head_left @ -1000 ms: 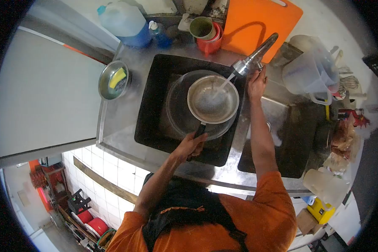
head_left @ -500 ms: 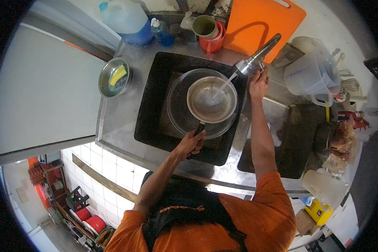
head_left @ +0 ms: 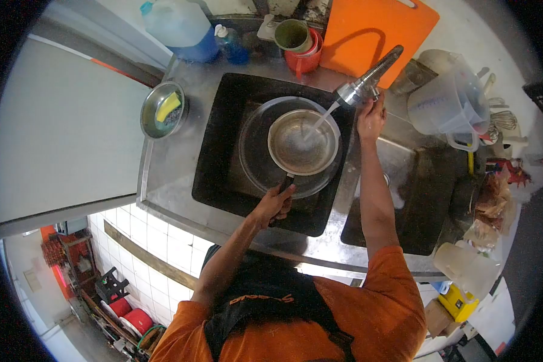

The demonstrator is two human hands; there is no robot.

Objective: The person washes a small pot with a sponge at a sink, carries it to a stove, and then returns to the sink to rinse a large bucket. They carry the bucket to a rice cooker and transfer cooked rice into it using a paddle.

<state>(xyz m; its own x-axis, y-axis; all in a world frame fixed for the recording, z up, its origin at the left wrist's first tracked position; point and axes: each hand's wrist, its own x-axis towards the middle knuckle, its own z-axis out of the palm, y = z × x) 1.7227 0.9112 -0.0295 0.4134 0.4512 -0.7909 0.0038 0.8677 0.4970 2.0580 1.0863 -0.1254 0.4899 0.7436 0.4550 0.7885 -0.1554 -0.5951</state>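
My left hand [head_left: 274,205] is closed around the black handle of a metal saucepan [head_left: 303,151]. The pan is over a large round basin [head_left: 254,166] in the left sink [head_left: 214,175]. A stream of water [head_left: 323,119] runs from the faucet [head_left: 356,92] into the pan, and water shows inside it. My right hand [head_left: 371,120] is up at the faucet's right side, its fingers curled against the spout head; the fingertips are partly hidden behind it.
A metal bowl [head_left: 148,123] with a yellow sponge [head_left: 168,107] stands left of the sink. Behind are a blue-liquid jug [head_left: 184,30], a pump bottle [head_left: 232,48], red cups [head_left: 304,61] and an orange board [head_left: 374,36]. A clear measuring jug [head_left: 440,108] stands right, beside a second sink [head_left: 425,205].
Hardly anything differs. Water still flows into the saucepan, and both hands keep their places apart from a slight shift of the view.
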